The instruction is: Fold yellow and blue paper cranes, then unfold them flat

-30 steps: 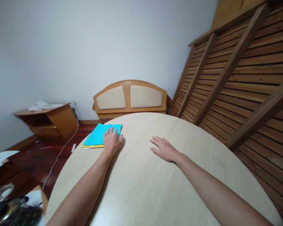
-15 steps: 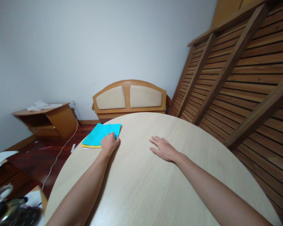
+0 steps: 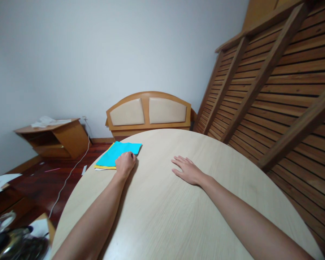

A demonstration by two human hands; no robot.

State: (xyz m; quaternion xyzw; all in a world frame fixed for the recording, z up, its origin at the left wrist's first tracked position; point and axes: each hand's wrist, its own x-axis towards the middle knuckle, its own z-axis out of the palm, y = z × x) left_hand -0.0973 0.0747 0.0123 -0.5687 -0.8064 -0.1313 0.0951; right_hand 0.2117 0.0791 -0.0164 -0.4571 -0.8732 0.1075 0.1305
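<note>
Left hand on the paper stack

I see my left hand [image 3: 125,163] curled, fingers pinching the cyan sheet [image 3: 117,153] over yellow paper [image 3: 105,167]; my right hand [image 3: 188,171] lies flat, fingers spread, on the table [image 3: 165,216].

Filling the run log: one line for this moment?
left hand: fingers curled on cyan sheet | right hand: flat on table

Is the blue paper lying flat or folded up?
Mostly flat: the blue paper lies spread atop a yellow sheet, with the left hand curled on its near corner.
</note>
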